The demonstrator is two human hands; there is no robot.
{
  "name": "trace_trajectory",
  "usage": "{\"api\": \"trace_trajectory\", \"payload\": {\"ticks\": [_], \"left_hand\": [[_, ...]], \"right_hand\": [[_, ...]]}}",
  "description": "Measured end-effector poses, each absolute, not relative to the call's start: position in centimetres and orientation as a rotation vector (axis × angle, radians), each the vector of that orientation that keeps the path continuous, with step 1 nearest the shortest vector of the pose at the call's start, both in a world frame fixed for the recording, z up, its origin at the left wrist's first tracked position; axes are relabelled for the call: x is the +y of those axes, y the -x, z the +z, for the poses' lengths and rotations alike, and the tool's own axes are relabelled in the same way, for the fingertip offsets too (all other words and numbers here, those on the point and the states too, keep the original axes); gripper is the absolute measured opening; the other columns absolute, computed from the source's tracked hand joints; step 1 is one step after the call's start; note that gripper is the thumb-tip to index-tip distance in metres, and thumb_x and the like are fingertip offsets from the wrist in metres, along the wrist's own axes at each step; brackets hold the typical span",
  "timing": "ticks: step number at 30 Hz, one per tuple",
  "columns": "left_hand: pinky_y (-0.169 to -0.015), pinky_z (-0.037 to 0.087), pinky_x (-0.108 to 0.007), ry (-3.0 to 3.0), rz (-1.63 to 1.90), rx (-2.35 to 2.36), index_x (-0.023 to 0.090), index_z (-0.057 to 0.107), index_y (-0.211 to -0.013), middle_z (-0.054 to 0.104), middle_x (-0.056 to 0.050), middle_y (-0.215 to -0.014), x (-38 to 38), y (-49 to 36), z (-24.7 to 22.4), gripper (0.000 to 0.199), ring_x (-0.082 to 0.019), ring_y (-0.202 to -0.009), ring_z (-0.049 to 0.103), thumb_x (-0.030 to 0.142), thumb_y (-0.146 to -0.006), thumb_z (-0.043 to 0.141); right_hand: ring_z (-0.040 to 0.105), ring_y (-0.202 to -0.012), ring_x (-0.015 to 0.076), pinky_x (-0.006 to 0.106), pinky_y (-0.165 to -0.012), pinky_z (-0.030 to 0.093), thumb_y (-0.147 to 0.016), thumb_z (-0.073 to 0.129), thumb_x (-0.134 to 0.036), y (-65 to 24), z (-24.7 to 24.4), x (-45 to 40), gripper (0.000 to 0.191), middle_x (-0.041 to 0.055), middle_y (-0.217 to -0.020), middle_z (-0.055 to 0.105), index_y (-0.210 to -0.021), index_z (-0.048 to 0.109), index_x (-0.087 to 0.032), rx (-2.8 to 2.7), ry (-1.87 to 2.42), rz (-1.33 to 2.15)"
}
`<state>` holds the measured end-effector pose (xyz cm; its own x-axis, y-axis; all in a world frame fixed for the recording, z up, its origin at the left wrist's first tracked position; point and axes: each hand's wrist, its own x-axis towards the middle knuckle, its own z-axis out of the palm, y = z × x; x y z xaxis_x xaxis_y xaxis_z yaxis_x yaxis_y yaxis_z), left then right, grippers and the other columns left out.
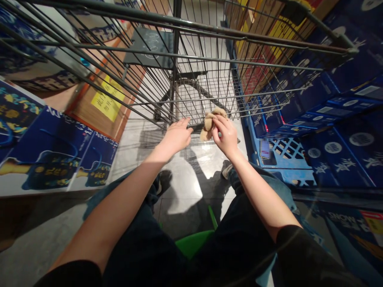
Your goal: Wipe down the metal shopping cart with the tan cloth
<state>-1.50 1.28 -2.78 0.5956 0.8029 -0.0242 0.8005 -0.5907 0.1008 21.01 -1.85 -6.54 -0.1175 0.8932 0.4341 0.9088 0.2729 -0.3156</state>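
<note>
- Right hand [228,136] is clenched on a tan plush toy [212,124], gripping it between thumb and fingers at the near edge of a wire shopping cart [239,36]; the head view cannot show whether the toy is over the basket or just outside it.
- Left hand [177,136] is open and empty, its fingers spread, just beside the toy and near the same cart edge.
- A grey tiled floor [191,187] lies below the cart.
- Blue cartons [338,99] stand on the right, beside a blue plastic pallet [287,153].
- More printed cartons [50,151] stand on the left, near a yellow sign [107,97].
</note>
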Motion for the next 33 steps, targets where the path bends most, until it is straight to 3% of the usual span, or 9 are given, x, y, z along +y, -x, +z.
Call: {"api": "trace_trajectory", "payload": {"ticks": [5, 9, 14, 18, 23, 27, 33], "left_hand": [[-0.125, 0.047, -0.051, -2.720, 0.056, 1.376, 0.014, 0.078, -0.131, 0.048, -0.018, -0.170, 1.3, 1.4, -2.8, 0.042, -0.036, -0.156, 0.051, 0.017, -0.097, 0.054], [-0.124, 0.048, -0.051, -2.751, 0.005, 1.376, 0.013, 0.077, -0.132, 0.047, -0.018, -0.170, 1.3, 1.4, -2.8, 0.043, -0.035, -0.157, 0.050, 0.018, -0.098, 0.051], [-0.126, 0.047, -0.051, -2.752, -0.038, 1.374, 0.011, 0.076, -0.133, 0.045, -0.020, -0.171, 1.2, 1.4, -2.6, 0.043, -0.036, -0.158, 0.048, 0.018, -0.099, 0.049], [-0.127, 0.046, -0.051, -2.736, -0.042, 1.377, 0.009, 0.075, -0.133, 0.045, -0.021, -0.171, 1.2, 1.3, -2.5, 0.043, -0.036, -0.158, 0.047, 0.017, -0.100, 0.049], [-0.127, 0.046, -0.051, -2.731, -0.020, 1.374, 0.012, 0.076, -0.133, 0.043, -0.018, -0.173, 1.3, 1.4, -2.5, 0.044, -0.035, -0.158, 0.048, 0.017, -0.099, 0.050], [-0.128, 0.045, -0.050, -2.721, -0.026, 1.376, 0.011, 0.076, -0.135, 0.043, -0.018, -0.173, 1.2, 1.4, -2.5, 0.045, -0.035, -0.157, 0.048, 0.017, -0.099, 0.050], [-0.127, 0.045, -0.049, -2.711, -0.018, 1.389, 0.013, 0.076, -0.134, 0.044, -0.016, -0.173, 1.1, 1.3, -2.3, 0.044, -0.035, -0.156, 0.050, 0.018, -0.098, 0.053]], "right_hand": [[0.040, -0.159, 0.0396, 0.063, -0.133, 0.034, -0.101, 0.045, -0.028, -20.0, -7.4, -2.1, 0.065, 0.0215, -0.169, 0.048, -0.162, 0.048, -0.009, -2.107, 1.723, -0.014], [0.038, -0.158, 0.0457, 0.066, -0.134, 0.029, -0.092, 0.058, -0.023, -19.4, -9.0, -2.1, 0.073, 0.0267, -0.169, 0.044, -0.162, 0.046, -0.002, -2.222, 1.839, 0.068], [0.032, -0.163, 0.0411, 0.065, -0.135, 0.030, -0.094, 0.053, -0.020, -19.1, -10.0, -1.9, 0.070, 0.0186, -0.174, 0.041, -0.163, 0.048, -0.010, -2.181, 1.779, -0.035], [0.033, -0.162, 0.0447, 0.065, -0.135, 0.029, -0.096, 0.053, -0.021, -19.1, -10.0, -1.7, 0.062, 0.0198, -0.169, 0.048, -0.156, 0.057, -0.006, -2.238, 1.760, -0.053], [0.042, -0.153, 0.0485, 0.068, -0.127, 0.038, -0.095, 0.054, -0.021, -18.9, -9.9, -2.3, 0.067, 0.0238, -0.171, 0.044, -0.160, 0.051, -0.002, -2.180, 1.899, 0.052], [0.048, -0.150, 0.0448, 0.062, -0.131, 0.036, -0.094, 0.054, -0.019, -18.7, -10.1, -2.5, 0.069, 0.0256, -0.170, 0.046, -0.160, 0.047, 0.003, -2.207, 1.909, 0.041], [0.061, -0.139, 0.0389, 0.054, -0.120, 0.051, -0.096, 0.050, -0.017, -19.1, -9.8, -1.9, 0.059, 0.0269, -0.160, 0.058, -0.152, 0.056, 0.003, -2.220, 1.827, 0.064]]}}
